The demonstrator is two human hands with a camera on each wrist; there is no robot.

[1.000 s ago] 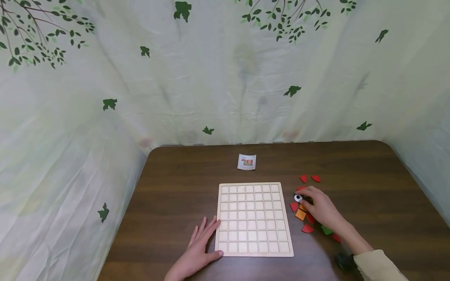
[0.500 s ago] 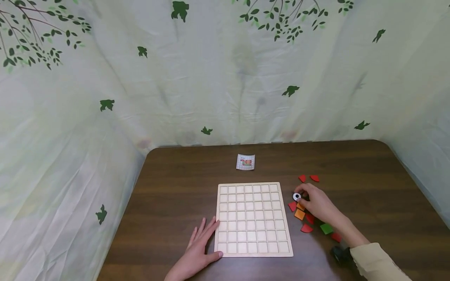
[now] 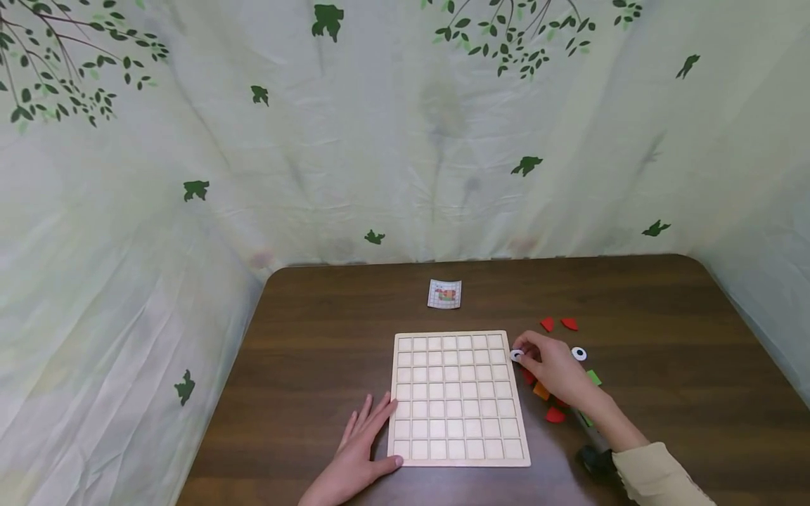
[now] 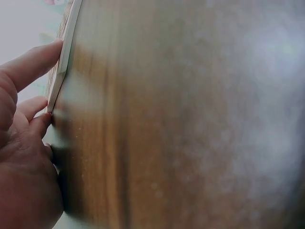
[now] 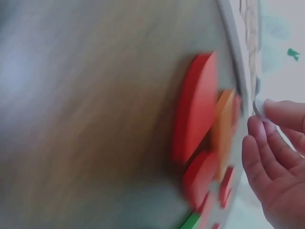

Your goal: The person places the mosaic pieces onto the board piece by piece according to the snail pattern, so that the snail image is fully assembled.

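Observation:
My right hand (image 3: 560, 367) pinches a round white eye piece (image 3: 516, 355) with a dark pupil between thumb and fingertips, right at the board's upper right edge. The right wrist view shows this disc (image 5: 259, 107) edge-on at the fingertips. A pale wooden grid board (image 3: 453, 390) lies flat on the table, its square cells bare. My left hand (image 3: 357, 457) rests at the board's left side, fingers spread and thumb on the lower left corner. In the left wrist view, its thumb and fingertips meet the board's edge (image 4: 69, 43).
Right of the board lie red quarter-round pieces (image 3: 555, 415), an orange square (image 3: 541, 391) and green pieces (image 3: 593, 377), partly under the right hand. A second eye piece (image 3: 579, 353) lies beyond that hand. A small picture card (image 3: 444, 294) sits behind the board on the brown table (image 3: 304, 351).
My right hand has moved left with the eye piece, from over the loose pieces to the board's edge. The second eye piece has come into sight. The left hand stays in place.

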